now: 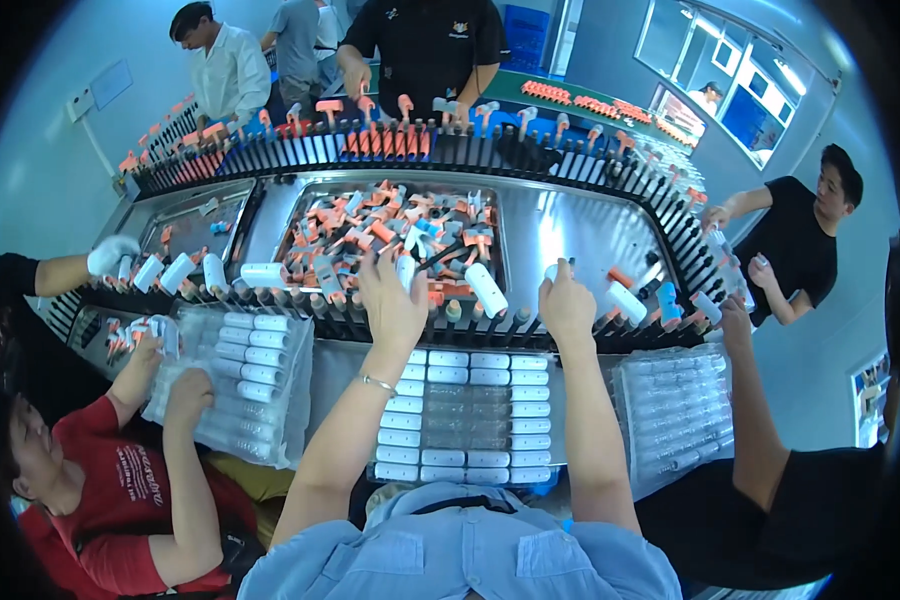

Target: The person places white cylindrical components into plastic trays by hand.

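Observation:
My left hand (392,305) reaches over the row of dark pegs, its thumb and fingers around a white cylindrical casing (406,272). To the right, my right hand (568,308) is closed at the same row. A small white end and a dark tip show at its fingers; the rest of what it grips is hidden. Between my hands a white casing (485,290) leans on the pegs (454,312). Beyond them a metal tray (501,240) holds a heap of orange and grey plastic parts (375,225).
In front of me a tray of white casings (399,438) stands in rows. Plastic-wrapped trays lie left (260,400) and right (675,410). A curved belt of dark pegs (450,150) rings the metal table. Co-workers' hands (188,395) are close on both sides.

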The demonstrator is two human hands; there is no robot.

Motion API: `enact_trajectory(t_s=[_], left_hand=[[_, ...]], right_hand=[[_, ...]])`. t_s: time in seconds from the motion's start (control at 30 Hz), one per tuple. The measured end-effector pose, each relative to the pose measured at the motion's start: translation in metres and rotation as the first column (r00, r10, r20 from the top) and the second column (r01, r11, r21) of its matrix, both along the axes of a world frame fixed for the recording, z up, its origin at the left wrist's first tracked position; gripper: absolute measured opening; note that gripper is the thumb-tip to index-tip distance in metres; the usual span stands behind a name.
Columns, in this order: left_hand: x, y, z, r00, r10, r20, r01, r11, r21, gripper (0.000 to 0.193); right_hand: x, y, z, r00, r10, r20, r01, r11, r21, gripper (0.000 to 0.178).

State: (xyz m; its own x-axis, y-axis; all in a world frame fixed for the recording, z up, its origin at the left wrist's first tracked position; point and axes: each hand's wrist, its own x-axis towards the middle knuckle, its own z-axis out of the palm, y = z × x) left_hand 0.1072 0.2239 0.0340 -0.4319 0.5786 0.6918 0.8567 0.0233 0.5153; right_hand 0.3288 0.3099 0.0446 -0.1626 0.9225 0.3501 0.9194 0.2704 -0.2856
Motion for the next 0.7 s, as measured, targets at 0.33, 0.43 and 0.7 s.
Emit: enact_trajectory(t_s=[0.33,0.43,0.7], left_hand=[[0.041,-0.086,-0.116,0.784,-0.621,-0.013,0.596,0.759,-0.263,0.022],[0.043,-0.072,-0.144,0.824,-0.567,-0.012,0.531,0.780,-0.332,0.024],[0.043,-0.045,-0.152,0.867,-0.494,-0.061,0.404,0.771,-0.492,0.024]], right_hand=[[-0.053,-0.039,-0.016,0.953,0.259,-0.160,-0.218,0.947,0.234,0.055],[-0.055,-0.067,-0.038,0.844,0.280,-0.457,-0.333,0.942,-0.037,0.062],[0.035,-0.166,-0.146,0.710,0.684,-0.166,-0.694,0.641,-0.328,0.014]])
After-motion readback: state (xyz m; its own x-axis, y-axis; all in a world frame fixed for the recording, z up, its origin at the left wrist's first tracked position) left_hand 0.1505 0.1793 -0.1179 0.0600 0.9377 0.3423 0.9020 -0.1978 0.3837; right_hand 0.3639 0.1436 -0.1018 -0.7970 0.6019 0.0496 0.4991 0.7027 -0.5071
